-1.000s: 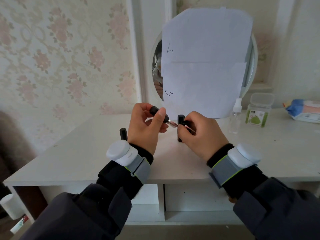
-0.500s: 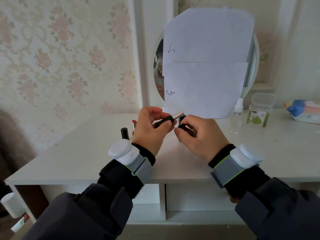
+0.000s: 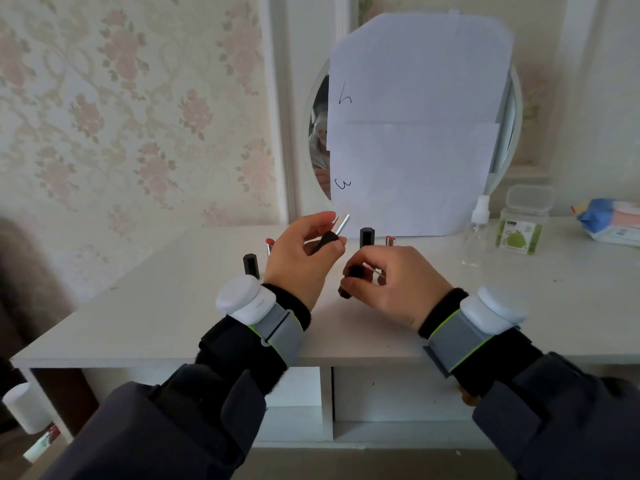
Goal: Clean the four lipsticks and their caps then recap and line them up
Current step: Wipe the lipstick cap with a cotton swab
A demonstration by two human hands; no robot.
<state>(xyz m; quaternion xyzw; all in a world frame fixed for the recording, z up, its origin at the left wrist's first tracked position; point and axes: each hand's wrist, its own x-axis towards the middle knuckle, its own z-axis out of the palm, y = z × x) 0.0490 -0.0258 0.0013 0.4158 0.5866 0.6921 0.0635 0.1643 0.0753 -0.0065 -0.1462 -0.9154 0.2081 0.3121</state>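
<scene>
Uncapped lipstick point(image 3: 331, 233) is held in the air above the white dresser top point(image 3: 166, 306), just in front of the paper-covered mirror. Its long axis tilts up and to the right: black base low in the palm, shiny silver tube poking out at the top. The left hand point(image 3: 301, 258) grips it w/ thumb and fingers curled round the black base. Just beside it, lower and to the right, the right hand point(image 3: 391, 285) pinches a black cap point(image 3: 349, 278) along w/ what looks like a thin cotton swab; cap's open end can't be told from here. The two hands are near but not touching, so the recap looks to turn on lining the cap up w/ that tilted silver end.

Behind the hands, on the dresser: an upright black cap point(image 3: 366, 237), another black cap point(image 3: 251, 266) to the left, and two uncapped pinkish lipsticks point(image 3: 269, 245) point(image 3: 390, 240) standing. Farther right: a clear spray bottle point(image 3: 477, 233), a green-label box point(image 3: 523, 220), a wipes pack point(image 3: 613, 220).
</scene>
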